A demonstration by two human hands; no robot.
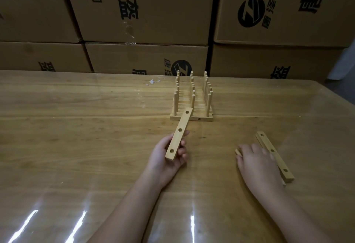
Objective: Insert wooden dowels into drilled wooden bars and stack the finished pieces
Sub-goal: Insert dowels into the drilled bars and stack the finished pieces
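Your left hand [169, 158] is clamped round a pale three-hole wooden bar [179, 133] held above the tan wooden surface [96, 127], holes empty — your right hand [257, 162] covers a short pale wooden dowel [237, 152], grip unclear, so next lift it and seat it squarely

surface [96, 127]: wood under glossy clear film
bars [179, 134]: pale smooth wood
boxes [146, 12]: matt brown cardboard

Upper centre box [153, 18]: dark print turned sideways, large "头盔", smaller "公司" to its left. Upper right box [284, 29]: round black logo [250, 13] with Z-like mark, large "唐" beside it. Lower centre box [119, 58]: same logo, characters partly hidden behind surface edge.
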